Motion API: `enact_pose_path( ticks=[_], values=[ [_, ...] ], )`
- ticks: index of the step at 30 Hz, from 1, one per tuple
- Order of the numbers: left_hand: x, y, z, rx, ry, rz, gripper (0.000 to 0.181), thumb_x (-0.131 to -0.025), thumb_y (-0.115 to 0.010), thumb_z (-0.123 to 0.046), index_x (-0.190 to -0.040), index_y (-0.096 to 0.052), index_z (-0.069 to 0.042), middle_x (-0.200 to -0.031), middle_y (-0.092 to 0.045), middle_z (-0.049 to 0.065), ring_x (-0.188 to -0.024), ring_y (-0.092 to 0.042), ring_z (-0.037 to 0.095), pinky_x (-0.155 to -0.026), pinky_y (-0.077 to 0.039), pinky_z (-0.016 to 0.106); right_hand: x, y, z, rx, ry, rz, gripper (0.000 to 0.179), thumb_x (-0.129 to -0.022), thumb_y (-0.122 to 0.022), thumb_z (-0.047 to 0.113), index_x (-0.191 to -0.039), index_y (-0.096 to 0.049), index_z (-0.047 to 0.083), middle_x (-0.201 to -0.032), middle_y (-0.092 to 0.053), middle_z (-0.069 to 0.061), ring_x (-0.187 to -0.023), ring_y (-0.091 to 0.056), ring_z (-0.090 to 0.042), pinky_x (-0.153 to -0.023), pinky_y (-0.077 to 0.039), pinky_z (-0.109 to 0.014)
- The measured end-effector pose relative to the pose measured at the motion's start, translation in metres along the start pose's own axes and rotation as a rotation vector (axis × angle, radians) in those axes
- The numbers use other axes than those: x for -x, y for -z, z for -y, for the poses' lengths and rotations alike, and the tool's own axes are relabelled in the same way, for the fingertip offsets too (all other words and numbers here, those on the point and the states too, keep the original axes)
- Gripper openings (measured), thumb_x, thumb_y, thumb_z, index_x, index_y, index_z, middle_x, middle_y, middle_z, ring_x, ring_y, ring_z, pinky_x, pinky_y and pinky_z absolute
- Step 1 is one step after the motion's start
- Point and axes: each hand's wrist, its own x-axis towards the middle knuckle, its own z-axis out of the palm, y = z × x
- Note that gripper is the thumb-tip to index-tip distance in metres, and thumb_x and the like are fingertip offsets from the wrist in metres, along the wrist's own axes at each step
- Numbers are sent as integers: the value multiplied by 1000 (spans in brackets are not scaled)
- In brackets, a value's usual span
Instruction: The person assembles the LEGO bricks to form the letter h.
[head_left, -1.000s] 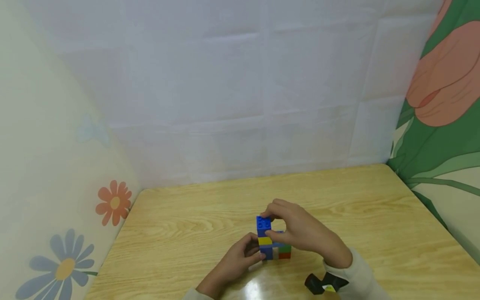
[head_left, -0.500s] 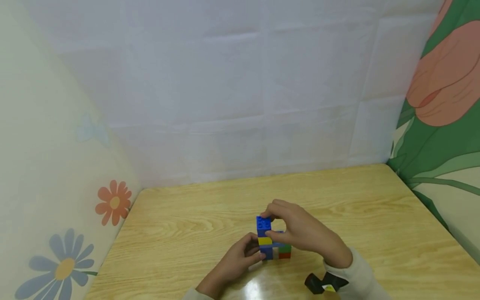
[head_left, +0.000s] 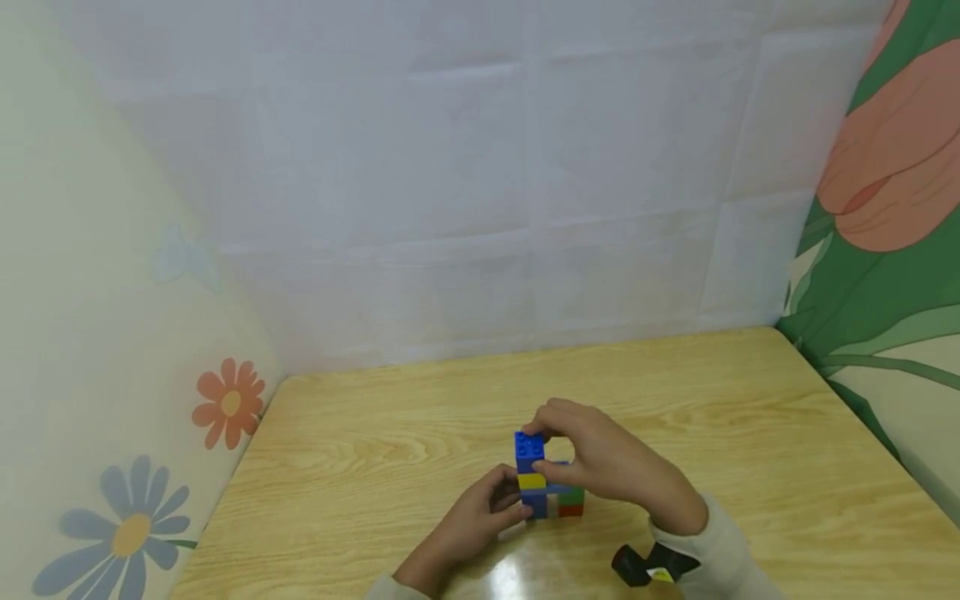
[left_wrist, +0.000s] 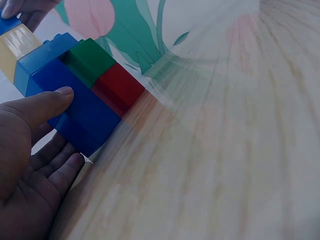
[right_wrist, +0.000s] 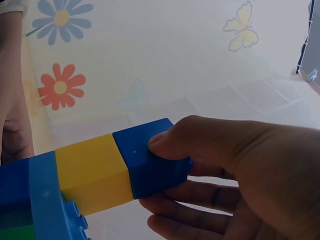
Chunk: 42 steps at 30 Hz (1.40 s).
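Note:
A small structure of toy building blocks stands on the wooden table (head_left: 360, 450). At its top left is a dark blue block (right_wrist: 150, 155), pinched between the thumb and fingers of my right hand (head_left: 607, 458). Directly under it sits a yellow block (right_wrist: 92, 170). Below that, a lighter blue flat block (left_wrist: 50, 52) bridges two supports. One support is a dark blue base block (left_wrist: 82, 110); the other is a green block (left_wrist: 90, 60) over a red block (left_wrist: 120, 87). My left hand (head_left: 480, 517) grips the base block, thumb on its near face and fingers behind.
A black strap-like device (head_left: 637, 567) sits at the right sleeve. A white sheet (head_left: 450, 208) hangs behind the table. Walls painted with flowers flank it, with a red flower (head_left: 230, 403) on the left one.
The hands and blocks hold the same pose throughout. Only a very slight shift of the whole head view shows.

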Motion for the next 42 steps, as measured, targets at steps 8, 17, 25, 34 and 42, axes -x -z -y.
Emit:
enact_pose_path(
  ticks=[8, 17, 25, 34, 42],
  values=[
    [1, 0, 1, 21, 0, 14, 40, -94, -66, -23, -126, -49, -7, -128, -58, 11, -122, -55, 22, -101, -46, 26, 0, 0, -1, -22, -3, 4, 22, -88, -75, 21, -104, -59, 23, -103, -58, 14, -98, -60, -5, -85, -54, -24],
    [2, -4, -1, 29, -19, 8, 40, -94, -67, -22, -126, -49, -7, -127, -58, 11, -121, -56, 21, -101, -46, 26, 4, 3, 2, 10, 20, 0, 24, -88, -74, 24, -109, -61, 21, -103, -58, 14, -97, -60, -4, -84, -54, -25],
    [2, -3, -4, 11, 0, -12, 38, -94, -67, -23, -124, -50, -9, -126, -59, 8, -121, -56, 20, -101, -46, 25, 3, 6, 1, 12, 18, 14, 26, -91, -71, 26, -114, -60, 20, -107, -58, 13, -99, -59, -5, -86, -54, -27],
    [4, -1, 3, 51, 29, -5, 41, -93, -68, -23, -125, -49, -6, -130, -57, 12, -124, -54, 26, -101, -46, 28, 7, -3, -4, 46, 74, 8, 37, -93, -68, 30, -126, -56, 19, -112, -56, 12, -100, -56, -3, -86, -53, -24],
    [-1, 5, -9, 35, 31, 79, 52, -92, -69, -23, -136, -44, -8, -137, -52, 10, -131, -47, 26, -110, -37, 32, 20, 5, -17, 24, 37, -2, 70, -91, -63, 49, -151, -30, 31, -124, -54, 9, -114, -55, -8, -96, -50, -32]
  ],
)
